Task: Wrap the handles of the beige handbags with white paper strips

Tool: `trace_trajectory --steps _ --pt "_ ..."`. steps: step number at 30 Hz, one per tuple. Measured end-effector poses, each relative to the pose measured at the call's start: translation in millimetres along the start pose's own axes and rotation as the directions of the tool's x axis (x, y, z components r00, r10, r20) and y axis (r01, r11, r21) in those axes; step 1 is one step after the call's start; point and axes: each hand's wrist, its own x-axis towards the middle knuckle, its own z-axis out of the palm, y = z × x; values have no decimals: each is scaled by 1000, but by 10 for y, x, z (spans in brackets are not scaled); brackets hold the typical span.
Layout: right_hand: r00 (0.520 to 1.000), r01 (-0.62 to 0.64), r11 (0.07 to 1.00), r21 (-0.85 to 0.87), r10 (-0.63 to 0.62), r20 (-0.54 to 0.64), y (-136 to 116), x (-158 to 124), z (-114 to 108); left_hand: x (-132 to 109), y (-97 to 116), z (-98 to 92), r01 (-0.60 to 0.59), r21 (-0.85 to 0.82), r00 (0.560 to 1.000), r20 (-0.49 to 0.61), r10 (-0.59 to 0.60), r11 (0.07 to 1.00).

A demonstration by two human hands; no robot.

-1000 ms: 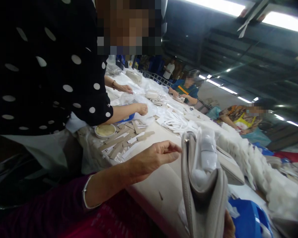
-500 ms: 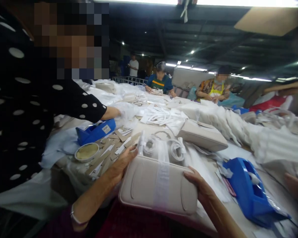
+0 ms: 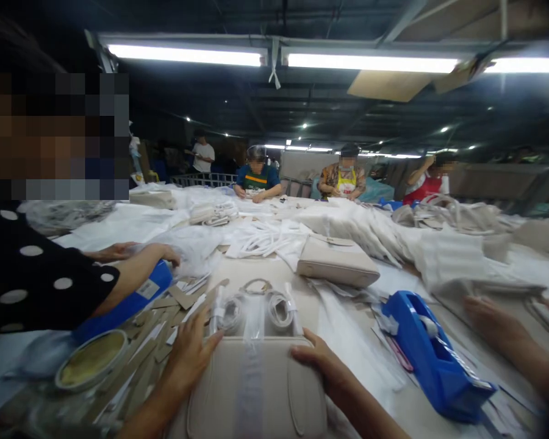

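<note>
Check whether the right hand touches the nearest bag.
Touching. The head view shows the right hand at the bag's upper right corner, thumb over its front.

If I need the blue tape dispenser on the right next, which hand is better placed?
Probably the right: the right hand, at the right edge of the handbag, is nearer the blue tape dispenser. The left hand is at the opposite edge.
</note>
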Motion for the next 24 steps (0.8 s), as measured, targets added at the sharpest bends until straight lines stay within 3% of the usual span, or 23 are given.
trace_trajectory --steps 2,5,8,11,14,18,22,24 --pt "999 26 1000 -3 -26 24 -7 -10 14 13 132 69 -142 229 984 -73 163 963" --pt "998 41 999 -2 -41 53 -1 -5 13 49 433 172 -291 356 954 32 299 888" --pt "998 42 999 -12 -41 47 -3 -1 10 185 734 253 -390 294 915 233 330 873" --pt "999 51 997 -56 -50 15 -49 -13 23 446 925 352 -447 123 844 388 372 886" --pt "998 58 995 -86 -57 6 -103 -28 49 711 1011 494 -458 -32 796 430 426 889" --pt "997 65 983 -172 -72 -35 -35 1 36 850 1075 673 -497 -54 766 441 467 866" --pt "964 25 929 -369 -120 -236 -108 187 -278 874 1045 815 -507 10 753 491 438 862" --pt "882 66 891 -450 -263 -392 -422 321 -595 939 1031 856 -490 23 762 497 416 871"
